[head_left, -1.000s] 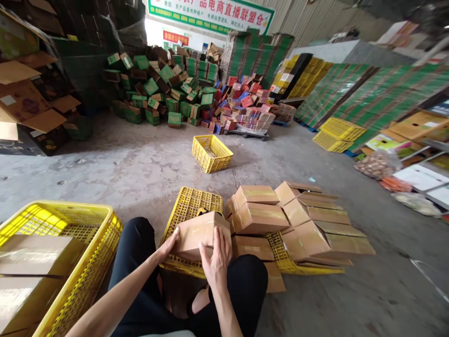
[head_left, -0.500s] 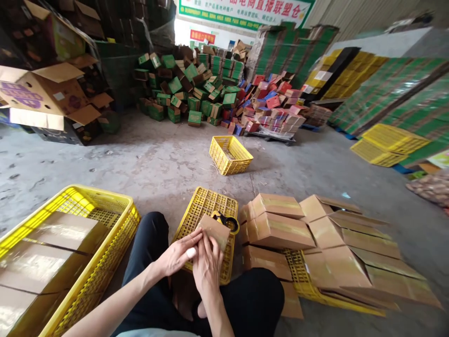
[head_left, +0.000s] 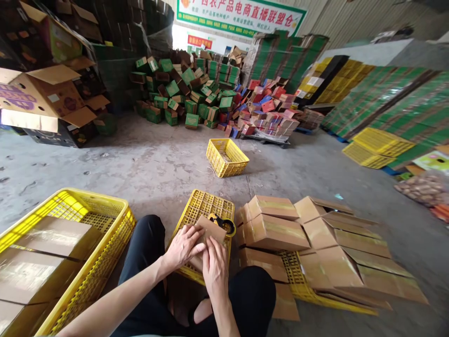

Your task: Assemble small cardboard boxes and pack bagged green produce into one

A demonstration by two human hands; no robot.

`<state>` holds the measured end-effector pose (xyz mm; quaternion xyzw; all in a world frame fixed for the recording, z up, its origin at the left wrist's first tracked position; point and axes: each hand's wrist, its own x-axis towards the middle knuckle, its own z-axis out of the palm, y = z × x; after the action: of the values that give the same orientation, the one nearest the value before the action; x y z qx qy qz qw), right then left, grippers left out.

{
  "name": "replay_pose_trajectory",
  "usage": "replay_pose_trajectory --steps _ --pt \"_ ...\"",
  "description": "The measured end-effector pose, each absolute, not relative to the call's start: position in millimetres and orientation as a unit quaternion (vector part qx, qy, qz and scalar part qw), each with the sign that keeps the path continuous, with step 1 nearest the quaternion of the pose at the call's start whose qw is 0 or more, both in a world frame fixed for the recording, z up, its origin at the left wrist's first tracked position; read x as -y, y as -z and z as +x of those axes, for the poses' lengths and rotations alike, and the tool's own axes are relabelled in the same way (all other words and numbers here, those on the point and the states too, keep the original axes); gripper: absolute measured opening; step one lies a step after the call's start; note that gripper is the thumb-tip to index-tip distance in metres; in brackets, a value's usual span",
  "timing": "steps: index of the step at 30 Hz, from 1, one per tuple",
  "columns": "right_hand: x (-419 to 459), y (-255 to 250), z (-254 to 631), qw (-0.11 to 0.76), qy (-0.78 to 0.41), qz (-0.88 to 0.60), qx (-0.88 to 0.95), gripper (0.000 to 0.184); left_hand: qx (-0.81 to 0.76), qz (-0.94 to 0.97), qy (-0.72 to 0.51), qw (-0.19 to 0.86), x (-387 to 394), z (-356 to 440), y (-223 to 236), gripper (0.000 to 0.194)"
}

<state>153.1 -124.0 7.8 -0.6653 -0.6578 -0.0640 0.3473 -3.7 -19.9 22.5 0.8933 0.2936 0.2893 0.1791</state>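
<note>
A small brown cardboard box [head_left: 212, 230] rests on an upturned yellow crate [head_left: 215, 200] between my knees. My left hand [head_left: 185, 244] grips its near left side, fingers bent over the upper edge. On the near right side, my right hand [head_left: 215, 264] holds the box with the fingers laid along its top. Much of the box is hidden under both hands. Just beyond it, a yellow and black tape dispenser [head_left: 224, 224] with a roll of tape lies on the crate.
To my left, a yellow crate [head_left: 126, 213] holds taped cardboard boxes [head_left: 38, 269]. Flattened and folded cartons [head_left: 277, 229] lie at my right over another yellow crate [head_left: 298, 271]. Ahead on the floor is a yellow basket [head_left: 228, 159], with heaped green boxes [head_left: 171, 89] behind.
My hands have moved apart: the left has shifted left and its fingers have bent more, while the right has moved right along the box. The view has turned slightly right.
</note>
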Motion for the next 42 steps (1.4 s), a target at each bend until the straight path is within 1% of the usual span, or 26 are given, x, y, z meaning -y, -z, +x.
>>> replay_pose_trajectory --steps 3,5,9,14,19,23,26,30,32,37,42 --pt "118.1 -15.9 155.9 0.322 0.070 -0.664 0.671 0.040 -0.275 0.888 -0.300 0.216 17.2 -0.6 -27.0 0.048" --pt "115.5 -21.0 155.4 0.292 0.075 -0.672 0.676 0.041 -0.272 0.884 -0.293 0.241 15.9 0.5 -28.3 0.047" --pt "109.9 -28.2 145.7 0.228 0.088 -0.713 0.657 0.044 -0.288 0.873 -0.286 0.272 18.5 -0.9 -22.5 0.050" --pt "101.7 -27.9 135.9 0.213 0.101 -0.742 0.628 0.047 -0.293 0.874 -0.285 0.265 27.0 -6.0 -12.9 0.059" --pt "104.5 -17.3 144.0 0.243 0.102 -0.747 0.610 0.048 -0.301 0.891 -0.257 0.223 28.3 -7.0 -17.7 0.068" --pt "118.9 1.8 155.5 0.309 0.087 -0.720 0.615 0.052 -0.327 0.898 -0.232 0.182 25.1 -0.9 -23.4 0.068" --pt "136.1 22.0 163.2 0.367 0.050 -0.731 0.574 0.058 -0.341 0.893 -0.237 0.176 23.8 3.9 -21.3 0.069" --pt "155.3 43.5 172.0 0.405 -0.062 -0.786 0.463 0.066 -0.335 0.884 -0.258 0.198 25.4 6.1 -9.1 0.071" --pt "156.2 46.2 172.5 0.417 -0.096 -0.796 0.429 0.072 -0.324 0.880 -0.269 0.218 26.5 6.1 -2.5 0.069" --pt "133.2 33.8 155.7 0.437 -0.085 -0.775 0.448 0.080 -0.331 0.862 -0.272 0.270 25.6 6.2 3.7 0.068" --pt "123.6 28.1 148.5 0.411 -0.087 -0.768 0.484 0.084 -0.366 0.841 -0.271 0.293 23.1 6.3 -1.5 0.073"
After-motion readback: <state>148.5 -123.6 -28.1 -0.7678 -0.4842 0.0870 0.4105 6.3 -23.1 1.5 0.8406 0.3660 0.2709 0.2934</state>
